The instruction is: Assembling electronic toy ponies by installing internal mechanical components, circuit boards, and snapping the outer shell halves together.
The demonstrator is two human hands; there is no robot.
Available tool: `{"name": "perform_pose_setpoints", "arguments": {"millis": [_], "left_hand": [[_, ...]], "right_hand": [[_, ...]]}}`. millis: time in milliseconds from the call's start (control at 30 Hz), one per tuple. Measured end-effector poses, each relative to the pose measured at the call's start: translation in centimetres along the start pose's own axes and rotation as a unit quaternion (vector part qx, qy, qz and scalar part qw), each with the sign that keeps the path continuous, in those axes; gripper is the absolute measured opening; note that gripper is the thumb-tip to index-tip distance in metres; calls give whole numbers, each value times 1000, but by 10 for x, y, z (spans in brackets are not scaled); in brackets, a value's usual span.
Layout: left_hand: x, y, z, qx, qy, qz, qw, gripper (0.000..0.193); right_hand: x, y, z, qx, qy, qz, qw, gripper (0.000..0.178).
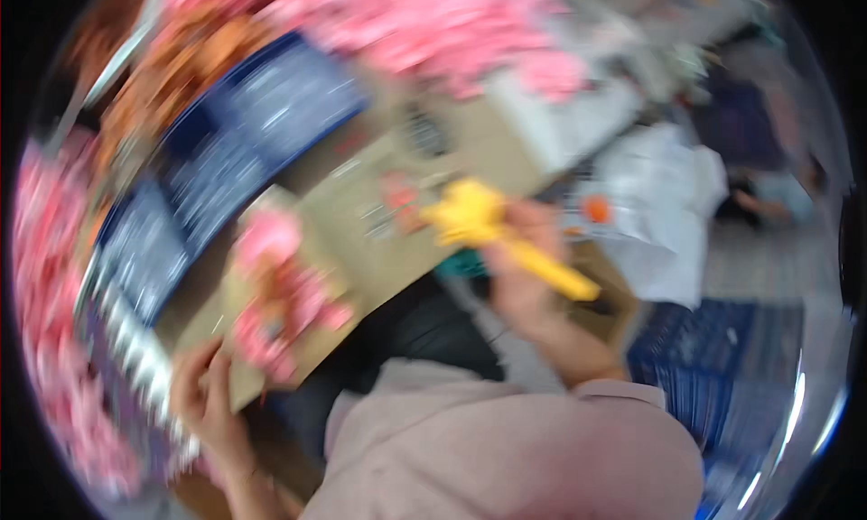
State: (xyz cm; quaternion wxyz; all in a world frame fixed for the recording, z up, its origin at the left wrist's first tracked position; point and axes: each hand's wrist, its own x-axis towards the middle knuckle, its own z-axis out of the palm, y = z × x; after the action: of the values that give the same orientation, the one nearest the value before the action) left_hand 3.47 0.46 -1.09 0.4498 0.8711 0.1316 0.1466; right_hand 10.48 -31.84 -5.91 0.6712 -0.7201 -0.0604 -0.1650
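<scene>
Yellow piece: bright yellow plastic-looking piece w/ lobed head + straight shaft (470, 215), in the R hand (526, 272), above the tan flat table (397, 269).
Long axis: slants; lobed head to upper L, shaft end to lower R, past the fingers.
R grip: clamped on yellow piece, approx. mid-length.
Pink bundle: pink-and-orange-brown soft-looking bundle (287, 294), on the table's near L part; L and a bit lower from R grip, well apart from it.
Bundle axis: approx. up-down in view, w/ a pink lobe out to R.
Nearer hand: L hand (203, 385), just beside bundle, on its lower L, at table edge.
L grip: fingers bent; can't tell if together or on anything.
Bundle look: pink lobes top & bottom, orange-brown btwn; outline blurred, exact kind unclear.
Yellow look: one even colour, head knobby, shaft slim; fine detail lost to blur.
Beyond bundle: dk blue compartmented plastic tray (209, 130), clear/whitish shiny contents.
</scene>
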Motion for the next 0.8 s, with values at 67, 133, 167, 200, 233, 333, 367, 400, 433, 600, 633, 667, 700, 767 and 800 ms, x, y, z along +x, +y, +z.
{"name": "perform_pose_setpoints", "arguments": {"millis": [67,133,167,200,233,333,367,400,433,600,633,667,700,767,800], "left_hand": [[18,21,3,185,-105,151,965,13],[31,33,28,239,-139,241,930,14],[34,39,37,231,-154,247,928,17],[39,35,42,220,-178,229,931,15],[43,29,42,223,-180,233,929,15],[50,1,18,19,-179,28,983,13],[50,-10,11,-9,-164,0,986,14],[46,-26,10,-46,-137,-46,988,15],[40,-33,12,4,-132,-13,991,15],[16,-4,25,24,-73,-6,997,17],[6,-7,23,1,-72,-35,997,17],[-3,-2,27,-93,-44,-94,990,16],[-10,2,31,-147,-33,-135,979,14],[-7,10,33,-45,-69,-87,993,11],[-6,5,35,-46,-70,-91,992,11]], "right_hand": [[4,-6,10,68,-11,88,994,43],[3,-6,4,171,-21,104,980,41],[1,-13,2,170,-23,96,980,41],[-1,-14,1,165,-17,77,983,39],[-2,-12,1,168,-21,66,983,38],[-6,-13,9,179,-36,105,978,37],[-3,-15,6,139,-31,91,986,39],[0,-24,11,153,-16,89,984,43],[2,-24,6,65,-38,75,994,44],[9,3,-1,49,15,33,998,47],[8,-1,2,77,10,30,997,49],[8,-1,6,90,-15,31,995,49],[6,-2,9,97,-37,30,994,50],[-1,0,13,78,-53,36,995,52],[-4,-2,14,80,-67,40,994,53]]}}
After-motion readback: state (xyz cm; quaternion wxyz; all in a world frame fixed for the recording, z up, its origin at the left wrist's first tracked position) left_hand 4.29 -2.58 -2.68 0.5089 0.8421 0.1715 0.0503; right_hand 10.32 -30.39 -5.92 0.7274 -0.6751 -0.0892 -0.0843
